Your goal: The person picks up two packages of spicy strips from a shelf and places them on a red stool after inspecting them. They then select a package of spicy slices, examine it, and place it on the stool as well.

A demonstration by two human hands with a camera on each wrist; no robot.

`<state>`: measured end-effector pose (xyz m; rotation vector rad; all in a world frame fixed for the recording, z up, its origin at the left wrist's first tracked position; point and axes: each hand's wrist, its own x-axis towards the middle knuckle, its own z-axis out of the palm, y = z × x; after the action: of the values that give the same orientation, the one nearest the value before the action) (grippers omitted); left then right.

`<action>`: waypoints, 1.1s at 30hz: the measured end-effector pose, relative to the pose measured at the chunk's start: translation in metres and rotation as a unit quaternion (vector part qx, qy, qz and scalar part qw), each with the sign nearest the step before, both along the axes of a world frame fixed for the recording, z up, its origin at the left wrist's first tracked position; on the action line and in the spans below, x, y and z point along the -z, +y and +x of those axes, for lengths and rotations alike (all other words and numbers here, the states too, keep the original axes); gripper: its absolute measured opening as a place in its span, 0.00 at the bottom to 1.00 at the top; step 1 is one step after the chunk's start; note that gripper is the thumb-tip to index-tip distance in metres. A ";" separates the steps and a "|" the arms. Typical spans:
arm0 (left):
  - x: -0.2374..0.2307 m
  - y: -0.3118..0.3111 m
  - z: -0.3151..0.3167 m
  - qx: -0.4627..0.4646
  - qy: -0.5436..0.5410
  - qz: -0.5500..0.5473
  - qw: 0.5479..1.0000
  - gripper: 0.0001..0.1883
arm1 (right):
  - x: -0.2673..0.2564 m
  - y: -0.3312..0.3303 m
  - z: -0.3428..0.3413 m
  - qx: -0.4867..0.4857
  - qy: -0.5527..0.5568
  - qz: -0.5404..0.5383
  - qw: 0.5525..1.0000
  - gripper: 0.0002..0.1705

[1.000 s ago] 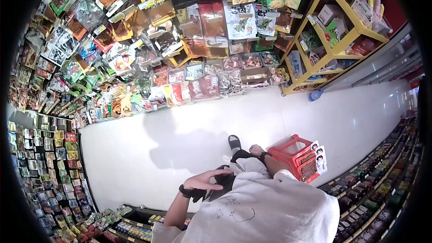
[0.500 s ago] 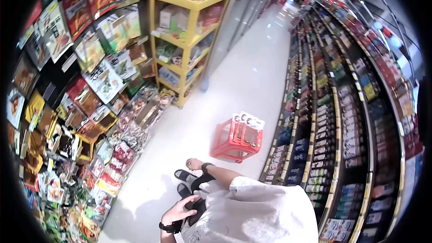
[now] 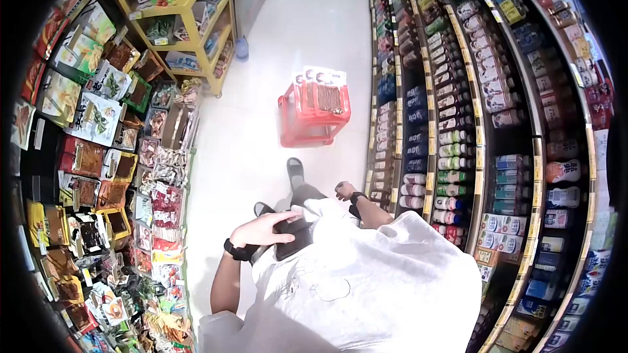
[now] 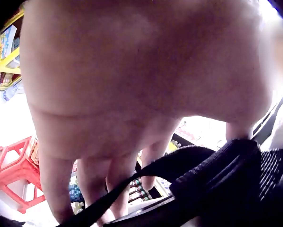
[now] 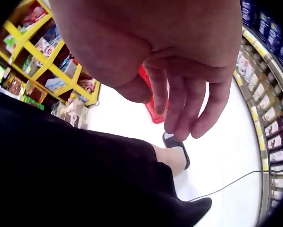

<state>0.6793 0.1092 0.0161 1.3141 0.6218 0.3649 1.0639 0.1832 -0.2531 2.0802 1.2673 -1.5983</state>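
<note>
My left hand is at my waist, its fingers stretched over a black pouch. In the left wrist view a black strap crosses in front of those fingers. My right hand hangs at my side with loosely bent fingers and holds nothing; it shows close up in the right wrist view. On the floor ahead stands a red plastic stool. Several flat snack packets with white tops and brown contents lie on it, overlapping.
Snack packets fill the display rack along the left. A yellow shelf unit stands beyond it, with a blue container at its foot. Shelves of bottles run along the right. Pale aisle floor lies between.
The head view has swung right, from the snack rack to straight along the aisle. The stool now appears ahead of my feet. My left hand stays by the pouch; my right hand still hangs.
</note>
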 end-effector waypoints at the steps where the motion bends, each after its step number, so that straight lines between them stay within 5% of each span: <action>1: -0.005 0.007 0.002 0.004 -0.021 0.025 0.999 0.37 | 0.000 -0.007 0.008 0.029 -0.007 -0.011 0.999 0.15; 3: -0.018 0.024 0.005 0.041 -0.101 -0.012 0.994 0.46 | 0.003 -0.016 0.017 0.062 -0.003 -0.025 0.998 0.15; 5: -0.030 0.043 0.015 0.073 -0.008 -0.015 0.997 0.49 | 0.012 -0.017 0.020 0.083 0.017 -0.023 0.996 0.16; 7: -0.023 0.067 0.025 0.101 -0.025 -0.011 0.994 0.50 | 0.021 -0.005 0.017 0.075 0.026 -0.009 0.997 0.15; 11: -0.004 0.106 0.054 0.128 -0.003 -0.005 0.992 0.53 | 0.038 0.046 0.020 0.057 0.117 0.093 0.987 0.16; 13: -0.005 0.132 0.068 0.151 0.035 -0.062 0.986 0.53 | 0.054 0.072 0.030 0.034 0.114 0.232 0.965 0.16; 17: 0.022 0.184 0.102 0.214 0.019 -0.091 0.972 0.55 | 0.050 0.132 0.053 0.175 0.146 0.099 0.969 0.13; 21: 0.051 0.232 0.140 0.282 -0.017 -0.088 0.955 0.56 | 0.086 0.180 0.077 0.077 0.115 0.139 0.981 0.11; 25: 0.078 0.289 0.177 0.331 -0.047 -0.157 0.929 0.54 | 0.118 0.233 0.080 0.149 0.107 0.211 0.960 0.13; 27: 0.102 0.324 0.194 0.273 0.005 -0.180 0.945 0.42 | 0.081 0.275 0.068 0.183 0.057 0.253 0.948 0.17; 29: 0.154 0.349 0.209 0.091 0.120 -0.236 0.960 0.29 | 0.046 0.317 0.065 0.180 0.093 0.270 0.941 0.24; 31: 0.230 0.374 0.216 -0.033 0.299 0.028 0.953 0.24 | 0.045 0.347 0.065 0.195 0.055 0.197 0.959 0.26; 33: 0.308 0.400 0.218 -0.144 0.349 -0.003 0.926 0.21 | 0.066 0.361 0.070 0.216 0.056 0.157 0.962 0.28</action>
<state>0.8970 0.5089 -0.2914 1.3395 1.4241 0.1180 1.1334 0.5446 -0.3190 2.6460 1.2271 -1.8053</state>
